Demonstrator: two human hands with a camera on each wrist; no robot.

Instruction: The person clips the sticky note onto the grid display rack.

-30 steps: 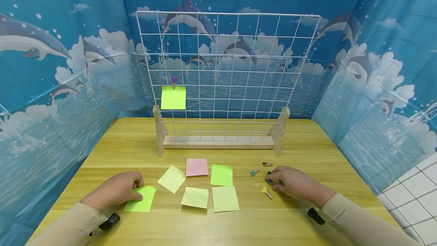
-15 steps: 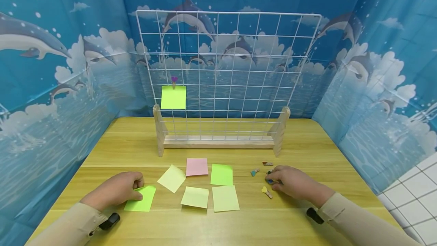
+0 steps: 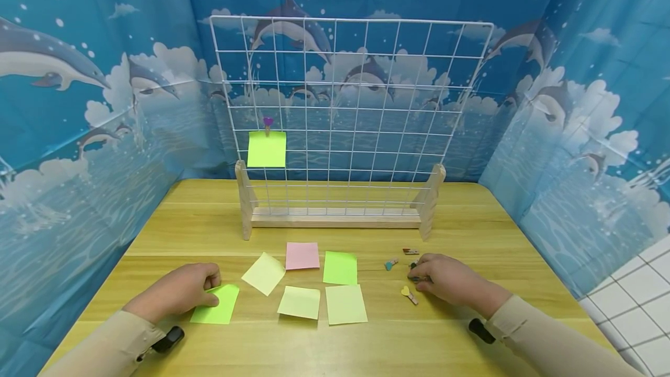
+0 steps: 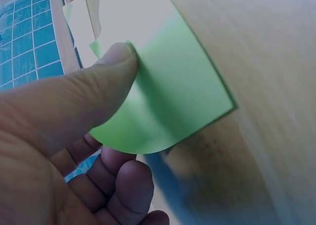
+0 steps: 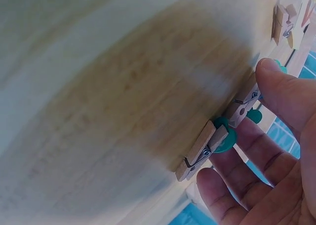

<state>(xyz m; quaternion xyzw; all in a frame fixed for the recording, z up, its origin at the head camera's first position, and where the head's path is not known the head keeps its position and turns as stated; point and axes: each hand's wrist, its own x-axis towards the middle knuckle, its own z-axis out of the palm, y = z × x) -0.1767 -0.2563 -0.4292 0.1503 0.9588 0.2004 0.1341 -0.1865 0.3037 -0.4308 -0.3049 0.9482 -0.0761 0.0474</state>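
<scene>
A bright green sticky note (image 3: 222, 306) lies at the table's left, its edge pinched by my left hand (image 3: 180, 290). In the left wrist view the thumb presses on top of the note (image 4: 173, 81), with curled fingers beneath. My right hand (image 3: 452, 281) is low over the table at the right, its thumb and fingers curled around a small wooden clothespin (image 5: 244, 104). Another clothespin (image 5: 200, 153) with a teal ornament lies by its fingertips. Nearby are a yellow-heart clothespin (image 3: 409, 295), a teal one (image 3: 390, 264) and a red one (image 3: 410, 251).
A white wire grid (image 3: 342, 112) stands upright in a wooden base (image 3: 335, 218). A purple-heart clothespin (image 3: 268, 124) fastens a green note (image 3: 267, 149) to it. Pink (image 3: 302, 255), green (image 3: 340, 267) and several pale yellow notes (image 3: 346, 305) lie mid-table. A dolphin-print curtain (image 3: 94, 132) surrounds the table.
Both hands stay in place. Under the right fingertips, the blue that showed earlier now looks dark greenish; the other clothespins and notes have not moved.
</scene>
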